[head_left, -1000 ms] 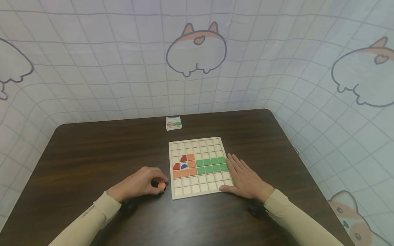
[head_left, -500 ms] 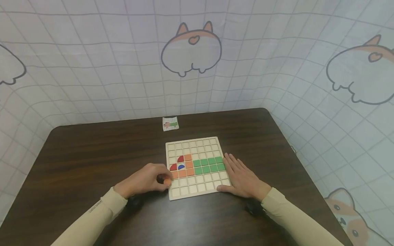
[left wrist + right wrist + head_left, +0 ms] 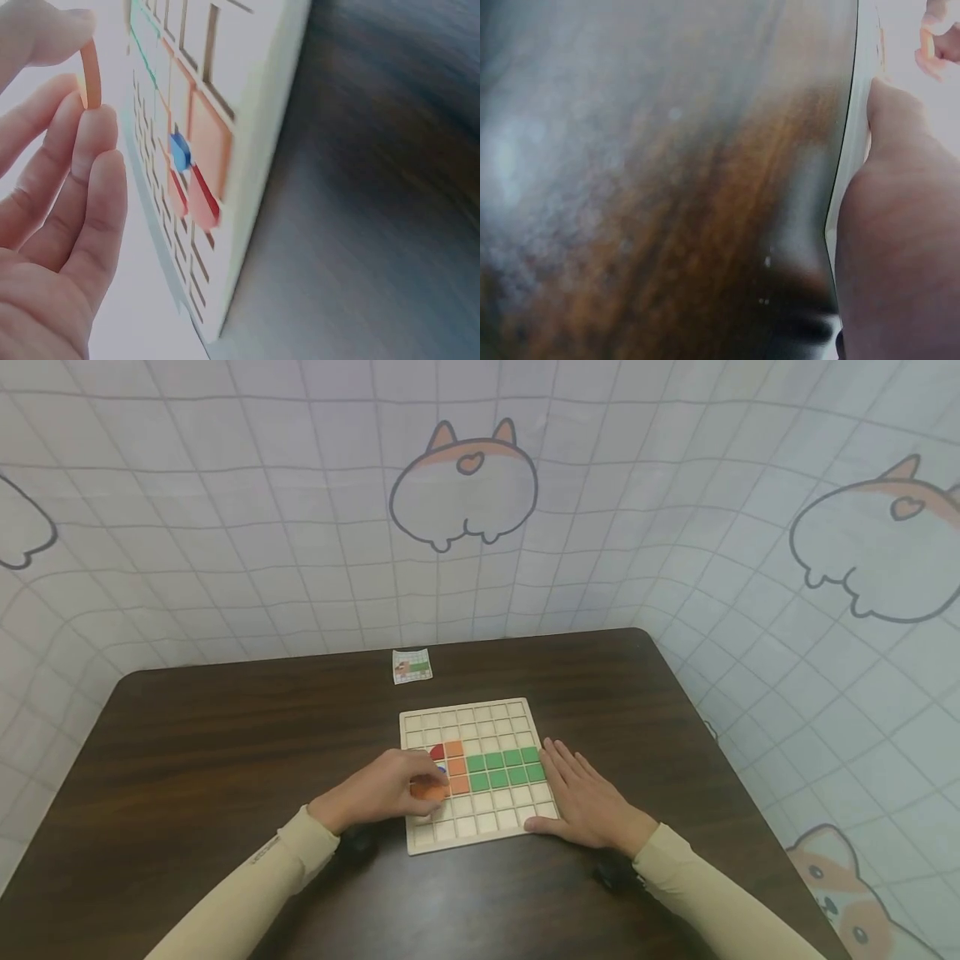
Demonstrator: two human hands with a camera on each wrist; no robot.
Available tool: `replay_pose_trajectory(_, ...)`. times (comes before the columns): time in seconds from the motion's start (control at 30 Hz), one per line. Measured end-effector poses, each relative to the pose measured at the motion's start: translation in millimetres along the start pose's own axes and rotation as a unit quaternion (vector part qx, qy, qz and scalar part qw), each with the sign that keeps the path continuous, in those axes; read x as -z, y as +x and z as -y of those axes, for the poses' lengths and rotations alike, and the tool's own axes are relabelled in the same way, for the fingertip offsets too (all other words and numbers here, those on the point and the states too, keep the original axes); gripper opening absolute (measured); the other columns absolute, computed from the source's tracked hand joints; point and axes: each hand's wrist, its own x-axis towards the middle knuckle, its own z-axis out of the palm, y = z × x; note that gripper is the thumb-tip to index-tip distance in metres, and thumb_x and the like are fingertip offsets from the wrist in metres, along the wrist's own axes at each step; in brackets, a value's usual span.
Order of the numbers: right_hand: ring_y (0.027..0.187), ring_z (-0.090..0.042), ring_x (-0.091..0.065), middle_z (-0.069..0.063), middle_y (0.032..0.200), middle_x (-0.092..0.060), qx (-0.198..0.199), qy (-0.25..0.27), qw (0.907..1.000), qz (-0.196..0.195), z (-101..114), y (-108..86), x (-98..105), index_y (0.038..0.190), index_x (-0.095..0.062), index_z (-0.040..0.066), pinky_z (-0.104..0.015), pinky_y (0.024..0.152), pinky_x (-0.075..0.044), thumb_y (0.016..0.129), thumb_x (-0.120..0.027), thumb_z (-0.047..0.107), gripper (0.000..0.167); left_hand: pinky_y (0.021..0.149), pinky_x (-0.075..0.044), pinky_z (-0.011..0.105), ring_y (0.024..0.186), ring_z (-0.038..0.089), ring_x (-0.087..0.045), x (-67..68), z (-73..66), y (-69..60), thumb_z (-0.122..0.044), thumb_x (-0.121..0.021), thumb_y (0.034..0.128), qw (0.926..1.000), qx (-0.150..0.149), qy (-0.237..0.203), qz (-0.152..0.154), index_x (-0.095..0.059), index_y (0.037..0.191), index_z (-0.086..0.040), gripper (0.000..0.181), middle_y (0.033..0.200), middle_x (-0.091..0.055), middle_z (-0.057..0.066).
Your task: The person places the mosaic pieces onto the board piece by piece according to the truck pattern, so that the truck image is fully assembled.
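Note:
My left hand (image 3: 393, 787) is over the left part of a pale wooden grid board (image 3: 486, 823). Thumb and fingertips pinch a thin orange tile (image 3: 91, 73), seen edge-on in the left wrist view and apart from the board there. On the board lie several orange squares (image 3: 455, 767) and two rows of green squares (image 3: 507, 768). Red curved pieces (image 3: 202, 199) and a blue piece (image 3: 180, 152) sit near the orange ones, partly hidden by my left hand in the head view. My right hand (image 3: 588, 795) rests with straight fingers along the board's right edge, thumb at its lower right corner.
A small printed card (image 3: 412, 667) with a coloured grid picture lies at the back of the dark wooden table (image 3: 225, 718). A white grid-patterned curtain (image 3: 300, 527) with cartoon dogs hangs behind and to the right.
My left hand has moved right with the orange tile, from the table beside the board to above its left columns. The right hand stays at the board's edge.

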Motion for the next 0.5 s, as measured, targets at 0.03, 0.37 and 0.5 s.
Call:
replay_pose_trajectory(0.03, 0.163, -0.036, -0.014, -0.018, 0.175, -0.012, 0.000, 0.001, 1.0000, 0.001, 0, 0.1, 0, 0.165, -0.015, 0.001, -0.055, 0.130, -0.025, 0.092, -0.047, 0.080, 0.113, 0.073, -0.052, 0.020, 0.081, 0.010, -0.060, -0.9, -0.3, 2.2, -0.021, -0.080, 0.0875, 1.0000, -0.006, 0.002, -0.002, -0.080, 0.108, -0.016, 0.021, 0.095, -0.071, -0.008)
replay_pose_trajectory(0.37, 0.163, -0.035, -0.014, -0.019, 0.175, -0.012, -0.002, -0.006, 1.0000, 0.005, 0, 0.5, -1, 0.166, -0.014, 0.002, -0.054, 0.130, -0.026, 0.092, -0.044, 0.083, 0.114, 0.074, -0.051, 0.020, 0.081, 0.004, -0.057, -12.6, -6.3, 23.5, -0.021, -0.078, 0.0876, 0.9992, -0.037, 0.002, -0.014, -0.080, 0.105, -0.018, 0.018, 0.094, -0.071, -0.009)
replay_pose_trajectory(0.5, 0.164, -0.035, -0.014, -0.019, 0.175, -0.011, -0.002, -0.003, 1.0000, 0.005, -1, 0.4, 0, 0.166, -0.013, 0.001, -0.054, 0.130, -0.025, 0.092, -0.044, 0.082, 0.113, 0.076, -0.053, 0.021, 0.081, 0.005, -0.060, -16.7, -9.1, 32.1, -0.019, -0.077, 0.0884, 0.9988, -0.046, -0.006, -0.018, -0.080, 0.105, -0.015, 0.017, 0.094, -0.073, -0.008)
